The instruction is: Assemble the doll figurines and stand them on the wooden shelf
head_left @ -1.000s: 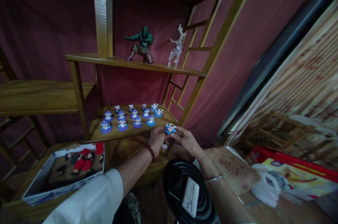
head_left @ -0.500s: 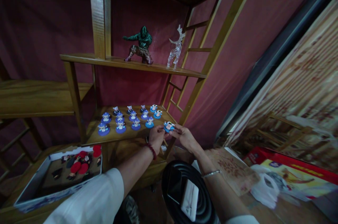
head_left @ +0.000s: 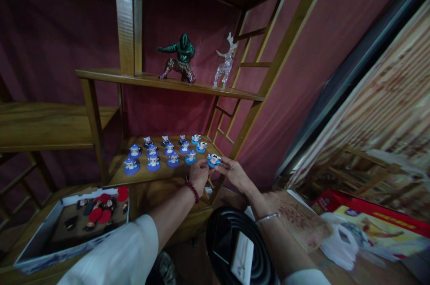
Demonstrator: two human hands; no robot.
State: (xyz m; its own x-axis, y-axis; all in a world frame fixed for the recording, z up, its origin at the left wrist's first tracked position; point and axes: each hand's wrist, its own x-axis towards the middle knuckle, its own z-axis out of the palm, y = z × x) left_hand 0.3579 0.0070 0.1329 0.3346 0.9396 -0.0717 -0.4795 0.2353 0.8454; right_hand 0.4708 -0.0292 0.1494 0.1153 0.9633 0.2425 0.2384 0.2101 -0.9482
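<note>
A small cartoon figurine [head_left: 214, 160] on a round blue base is held upright at the right front corner of the lower shelf [head_left: 117, 174]. My right hand [head_left: 235, 175] pinches its base from the right between thumb and fingers. From the left, my left hand [head_left: 199, 174] closes its fingertips at the edge of the same base; the exact contact is partly hidden. Beside my left hand stands a blue-based figurine [head_left: 191, 157]. Rows of similar figurines, such as a purple-based one [head_left: 153, 163] and a dark-based one [head_left: 148, 142], stand further left and behind.
Above are a green gorilla statue [head_left: 183, 57] and a clear deer statue [head_left: 224, 63]. An open box [head_left: 33, 249] of red-based figures lies lower left. A black round stool [head_left: 258, 231] carries a white phone-like object [head_left: 242, 256]. A plastic bag [head_left: 339, 242] lies right.
The held figurine has shifted very slightly left and turned a little between my fingers. Both hands stay nearly in place, and the standing figurines have not moved.
</note>
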